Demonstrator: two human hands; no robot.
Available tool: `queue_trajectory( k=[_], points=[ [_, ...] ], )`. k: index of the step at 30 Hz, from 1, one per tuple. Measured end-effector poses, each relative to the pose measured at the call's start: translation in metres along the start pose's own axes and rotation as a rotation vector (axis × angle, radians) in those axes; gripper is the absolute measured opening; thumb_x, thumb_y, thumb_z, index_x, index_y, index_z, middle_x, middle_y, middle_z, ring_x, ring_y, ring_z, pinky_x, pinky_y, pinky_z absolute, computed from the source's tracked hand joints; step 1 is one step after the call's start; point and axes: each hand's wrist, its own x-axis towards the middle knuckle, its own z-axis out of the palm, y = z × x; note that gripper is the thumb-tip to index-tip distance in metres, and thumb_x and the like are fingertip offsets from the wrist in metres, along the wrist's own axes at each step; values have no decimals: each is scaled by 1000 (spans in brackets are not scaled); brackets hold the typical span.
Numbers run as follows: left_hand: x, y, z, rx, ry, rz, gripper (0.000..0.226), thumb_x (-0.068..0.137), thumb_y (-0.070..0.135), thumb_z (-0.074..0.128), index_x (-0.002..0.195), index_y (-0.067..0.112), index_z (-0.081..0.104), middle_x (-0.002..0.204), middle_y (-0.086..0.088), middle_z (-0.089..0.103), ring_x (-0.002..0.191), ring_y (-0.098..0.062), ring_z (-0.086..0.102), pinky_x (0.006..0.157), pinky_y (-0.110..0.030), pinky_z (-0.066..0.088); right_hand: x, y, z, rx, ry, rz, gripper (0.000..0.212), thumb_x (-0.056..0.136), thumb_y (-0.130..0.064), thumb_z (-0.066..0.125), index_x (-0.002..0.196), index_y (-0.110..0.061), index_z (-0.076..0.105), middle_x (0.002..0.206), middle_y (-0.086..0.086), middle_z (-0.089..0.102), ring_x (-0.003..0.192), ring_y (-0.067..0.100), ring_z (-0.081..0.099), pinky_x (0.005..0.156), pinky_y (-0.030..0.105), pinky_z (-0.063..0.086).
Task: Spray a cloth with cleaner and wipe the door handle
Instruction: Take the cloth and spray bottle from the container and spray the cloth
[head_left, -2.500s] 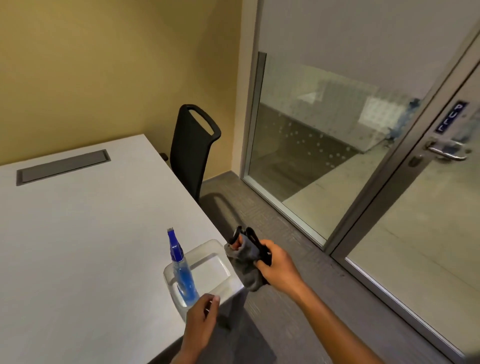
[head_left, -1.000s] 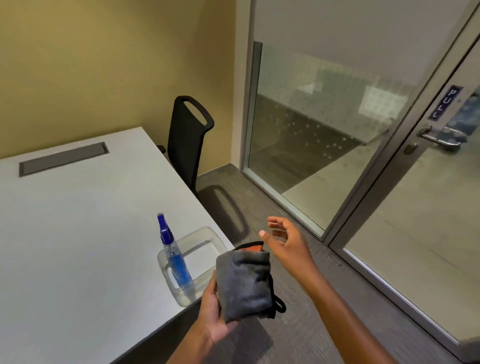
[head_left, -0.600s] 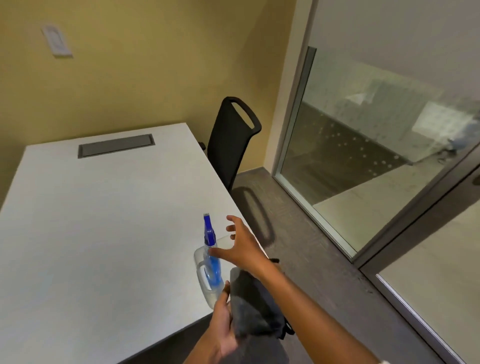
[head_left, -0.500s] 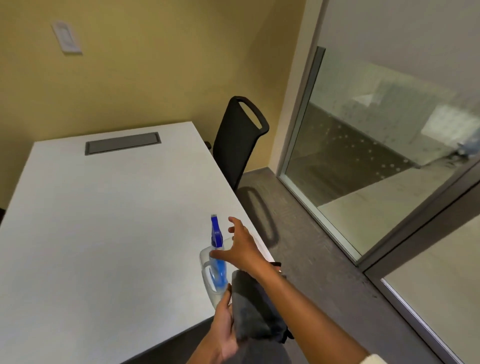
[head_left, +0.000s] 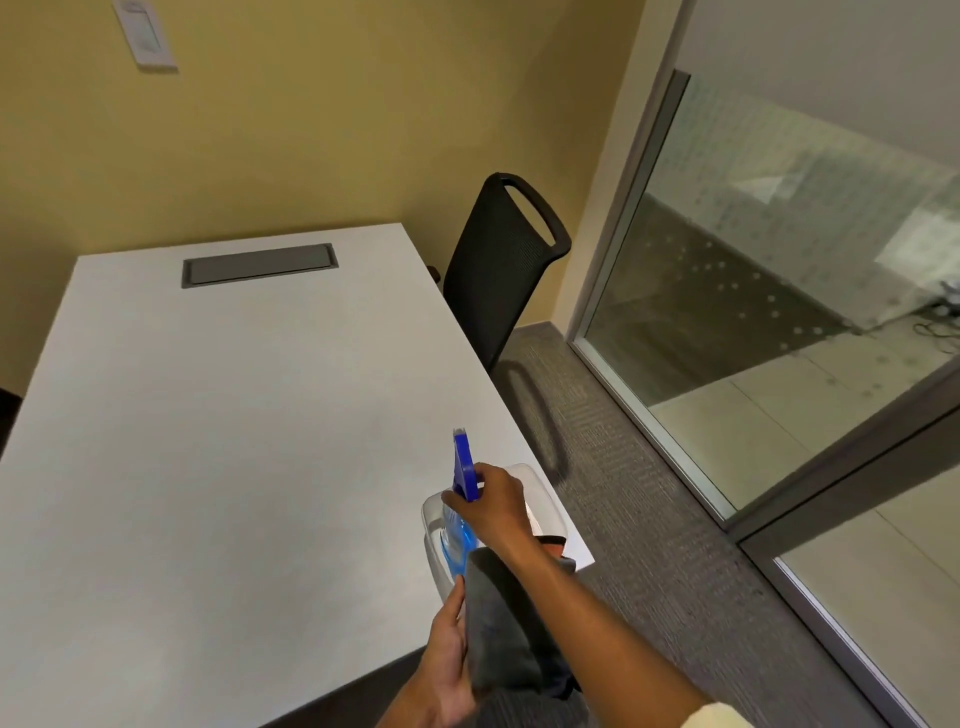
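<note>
A blue spray bottle (head_left: 462, 470) stands in a clear plastic bin (head_left: 434, 551) at the near right corner of the white table (head_left: 223, 441). My right hand (head_left: 493, 506) is wrapped around the bottle's neck just below the blue trigger head. Below it, my left hand (head_left: 447, 660) holds a folded dark grey cloth (head_left: 496, 629) upright off the table's front edge, thumb along its left side. My right forearm crosses over the cloth. The door handle is out of view.
A black mesh chair (head_left: 501, 260) stands at the table's right side by the yellow wall. A glass partition (head_left: 779, 291) and a grey door frame (head_left: 852, 467) run along the right. Grey carpet (head_left: 639, 519) lies between the table and the glass. A grey cable hatch (head_left: 258, 264) is set in the far tabletop.
The cloth passed from my right hand to my left. My right hand reached over to the bin and closed around the spray bottle. The view swung left, and the door handle left the frame.
</note>
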Motion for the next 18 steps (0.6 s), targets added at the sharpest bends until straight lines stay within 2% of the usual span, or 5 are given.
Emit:
queue_trajectory(
  k=[2,6,10,15,18],
  points=[
    [5,2,-3,-11,-21,-12,48,105,43,28,118,3,53,76,-20,74,61,-36,73,44,-40,58,1,0,-2,16,7,-4,45,88,-36,70,121,-8,58,121,9,67,107,22,65,89,23,48],
    [13,3,-12,-79,-6,-69,61,97,55,42,127,4,56,107,-23,73,94,-41,72,80,-53,59,6,2,-6,70,-3,5,48,86,-36,72,123,-8,58,124,9,66,109,24,64,94,29,51],
    [15,10,-10,-205,-63,-166,69,89,59,54,138,10,53,137,-25,58,129,-46,53,114,-61,34,12,10,-12,138,-9,10,51,84,-39,74,123,-11,59,123,7,66,105,20,64,90,25,51],
    [18,24,-13,-178,-101,-155,63,91,57,53,130,8,60,122,-25,68,106,-43,68,107,-54,43,13,8,-38,209,79,-71,40,82,-39,76,111,-14,63,112,4,68,100,17,64,84,24,54],
    [25,35,-11,-119,-140,-158,72,88,66,53,139,14,54,136,-21,60,123,-41,60,101,-54,47,6,-6,-66,281,144,-138,36,85,-34,72,113,-14,61,109,1,66,94,9,62,71,12,53]
  ],
)
